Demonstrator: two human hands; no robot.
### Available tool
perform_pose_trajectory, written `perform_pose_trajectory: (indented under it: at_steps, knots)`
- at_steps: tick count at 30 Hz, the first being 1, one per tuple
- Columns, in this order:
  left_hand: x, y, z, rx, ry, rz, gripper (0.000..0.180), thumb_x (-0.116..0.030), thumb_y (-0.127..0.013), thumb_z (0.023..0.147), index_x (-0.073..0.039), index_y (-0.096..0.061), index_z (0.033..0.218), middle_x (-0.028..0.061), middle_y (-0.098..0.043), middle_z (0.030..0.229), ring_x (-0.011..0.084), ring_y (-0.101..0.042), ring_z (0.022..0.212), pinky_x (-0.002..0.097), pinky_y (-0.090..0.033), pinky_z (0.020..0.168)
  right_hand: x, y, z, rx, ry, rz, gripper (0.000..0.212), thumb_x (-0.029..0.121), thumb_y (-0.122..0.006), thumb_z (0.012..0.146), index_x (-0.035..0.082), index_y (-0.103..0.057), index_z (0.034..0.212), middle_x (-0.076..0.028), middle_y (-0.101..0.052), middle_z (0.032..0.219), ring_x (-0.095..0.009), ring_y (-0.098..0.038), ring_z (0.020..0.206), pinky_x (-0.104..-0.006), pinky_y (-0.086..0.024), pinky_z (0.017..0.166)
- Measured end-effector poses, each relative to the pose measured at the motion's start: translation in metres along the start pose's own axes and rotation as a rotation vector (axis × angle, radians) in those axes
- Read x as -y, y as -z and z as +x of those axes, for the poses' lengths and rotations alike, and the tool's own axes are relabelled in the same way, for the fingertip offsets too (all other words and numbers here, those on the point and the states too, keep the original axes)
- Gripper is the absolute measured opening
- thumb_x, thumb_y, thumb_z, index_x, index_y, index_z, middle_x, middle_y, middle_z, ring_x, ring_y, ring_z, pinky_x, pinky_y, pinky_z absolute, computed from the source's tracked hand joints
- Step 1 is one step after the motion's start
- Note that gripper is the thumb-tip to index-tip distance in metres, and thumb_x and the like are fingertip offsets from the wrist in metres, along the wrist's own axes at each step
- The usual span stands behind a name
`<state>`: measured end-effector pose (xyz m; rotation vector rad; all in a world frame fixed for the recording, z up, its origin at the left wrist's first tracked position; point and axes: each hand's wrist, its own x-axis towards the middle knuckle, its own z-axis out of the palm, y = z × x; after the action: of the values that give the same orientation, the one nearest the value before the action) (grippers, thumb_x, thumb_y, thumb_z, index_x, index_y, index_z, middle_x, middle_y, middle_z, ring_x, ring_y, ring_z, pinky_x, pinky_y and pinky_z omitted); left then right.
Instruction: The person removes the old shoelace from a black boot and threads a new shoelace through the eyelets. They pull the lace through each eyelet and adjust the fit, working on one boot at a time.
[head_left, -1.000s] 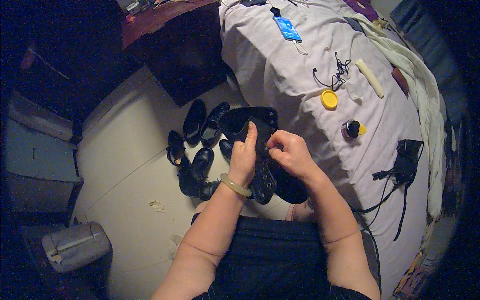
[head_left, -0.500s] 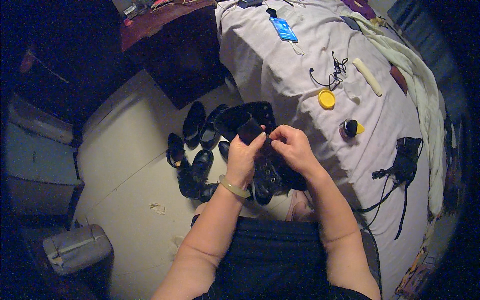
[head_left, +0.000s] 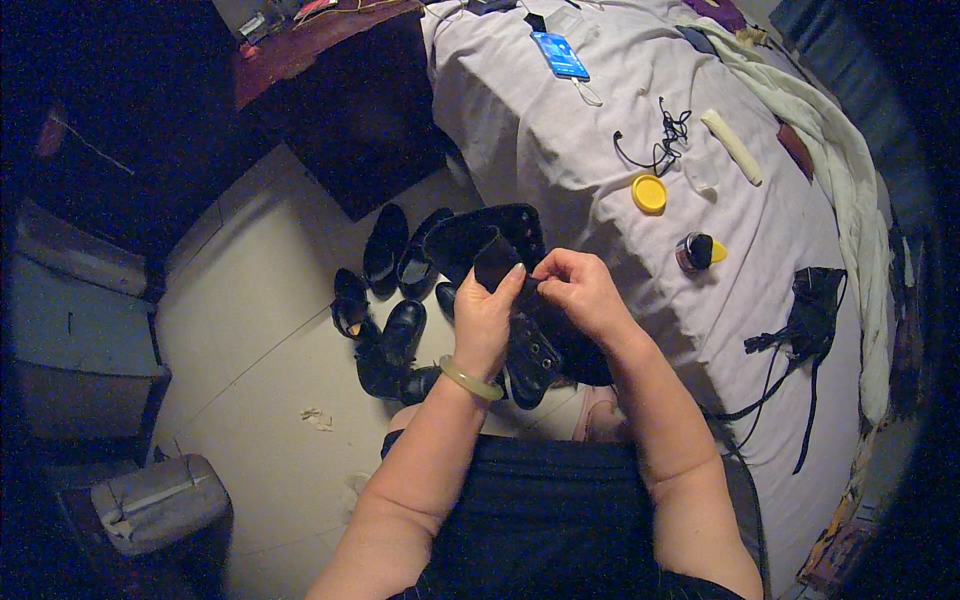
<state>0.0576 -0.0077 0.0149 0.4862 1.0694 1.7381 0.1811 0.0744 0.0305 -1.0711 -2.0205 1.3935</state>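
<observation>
- Above the dark clothing (head_left: pixel 550 505) of the lap, a black boot (head_left: pixel 512 220) is held, its wide opening toward the far side.
- Left hand (head_left: pixel 484 322), with a pale bangle (head_left: pixel 470 379) at the wrist, grips the boot; its thumb presses on a dark flap and its other fingers are mostly hidden.
- Right hand (head_left: pixel 582 293) is just beside the left one; its thumb and forefinger pinch a small dark part of the boot, too dark to tell which.
- Beyond the left wrist, several black shoes (head_left: pixel 404 330) stand close together on the floor (head_left: pixel 260 350).
- Left of these shoes, a wide stretch of pale floor reaches toward a grey case (head_left: pixel 160 503).
- On the right side, the bed (head_left: pixel 590 150) comes near to the boot, so the room is narrower there.
- On this bed, well inside its edge, lie a jar (head_left: pixel 692 252), then a yellow lid (head_left: pixel 648 194).
- Farther away, a lit phone (head_left: pixel 560 56) lies on the bed; a reddish tabletop (head_left: pixel 300 48) ends left of it.
</observation>
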Motion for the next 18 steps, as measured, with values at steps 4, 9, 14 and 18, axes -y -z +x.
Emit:
perform_pose_trajectory:
  at_steps: [4, 9, 14, 18]
  knots:
    - [-0.001, -0.001, 0.001, -0.005, 0.001, -0.026, 0.017, -0.006, -0.061, 0.09, -0.003, -0.059, 0.106, 0.0018, -0.062, 0.097, 0.0109, -0.058, 0.083, 0.0262, -0.049, 0.076, -0.002, 0.004, 0.003, 0.119, -0.07, 0.034, 0.013, 0.006, -0.059, 0.073, 0.0, -0.061, 0.084, -0.001, -0.06, 0.075, -0.009, -0.054, 0.069, -0.0241, -0.044, 0.064]
    - [0.006, 0.003, 0.003, -0.053, -0.041, 0.049, 0.018, -0.006, -0.062, 0.089, -0.002, -0.058, 0.106, 0.002, -0.06, 0.096, 0.01, -0.057, 0.082, 0.0245, -0.049, 0.074, -0.005, 0.004, 0.006, 0.168, -0.081, 0.11, 0.017, 0.011, -0.062, 0.07, 0.0, -0.064, 0.083, -0.009, -0.063, 0.075, -0.018, -0.06, 0.072, -0.0303, -0.047, 0.068]
    - [0.018, 0.015, 0.009, -0.096, -0.159, 0.297, 0.024, -0.008, -0.065, 0.087, 0.001, -0.057, 0.108, 0.0041, -0.055, 0.104, 0.0118, -0.056, 0.087, 0.0248, -0.048, 0.076, -0.002, -0.003, 0.003, 0.059, -0.041, -0.118, 0.021, 0.016, -0.063, 0.069, 0.002, -0.064, 0.084, -0.016, -0.065, 0.078, -0.028, -0.063, 0.075, -0.036, -0.049, 0.071]
    - [0.013, 0.004, 0.007, -0.156, -0.275, 0.365, 0.023, -0.007, -0.066, 0.086, 0.002, -0.057, 0.106, 0.0061, -0.054, 0.107, 0.0143, -0.056, 0.092, 0.0262, -0.047, 0.081, -0.001, -0.006, 0.001, -0.007, 0.008, -0.164, 0.022, 0.018, -0.062, 0.069, 0.002, -0.064, 0.085, -0.017, -0.064, 0.079, -0.031, -0.063, 0.076, -0.0372, -0.049, 0.071]
